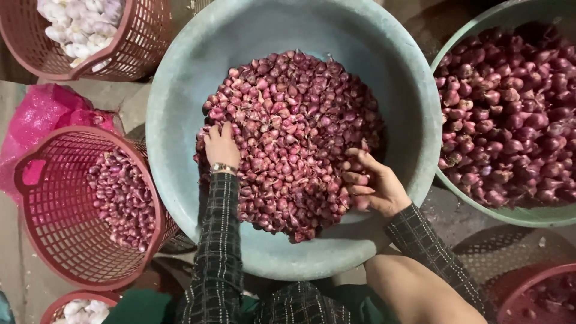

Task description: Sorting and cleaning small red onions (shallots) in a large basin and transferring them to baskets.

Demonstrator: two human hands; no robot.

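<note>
A big heap of small red shallots (288, 126) fills the middle of a wide grey-green basin (384, 66). My left hand (222, 145) lies flat on the heap's left side, fingers pushed into the shallots, a watch on the wrist. On the heap's right lower edge my right hand (373, 183) is half curled, its fingers touching a few shallots. Whether it grips any is unclear. Both arms wear dark checked sleeves.
A second green basin (474, 198) of larger shallots stands at the right. A red plastic basket (66, 240) with shallots is at the left, another red basket (141, 51) with white garlic at top left, a pink bag (42, 114) behind.
</note>
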